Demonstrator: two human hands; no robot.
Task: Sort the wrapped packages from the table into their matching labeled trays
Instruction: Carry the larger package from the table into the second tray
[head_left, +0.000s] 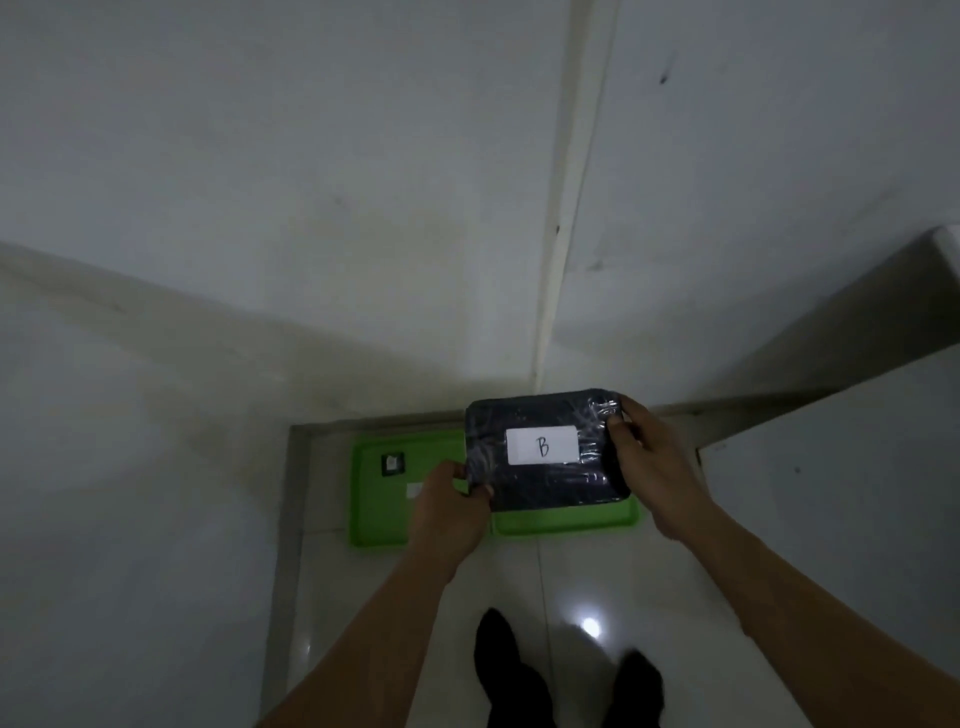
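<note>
Pale glossy floor tiles in a white-walled corner carry two flat green plastic trays (374, 514), above which a black film-wrapped package (545, 447) is held level, white "B" label upward for matching, fingers of left hand (451, 512) and right hand (655, 467) closed on its opposite ends.

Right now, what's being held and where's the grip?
A black wrapped package labeled B, held by its short ends: left hand on the near-left corner, right hand on the right end.

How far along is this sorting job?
Done: nothing visibly sorted; the left green tray holds no package. In hand: both hands, left and right, hold the black package labelled B above the trays. Left: setting it down; the table is out of view.
</note>
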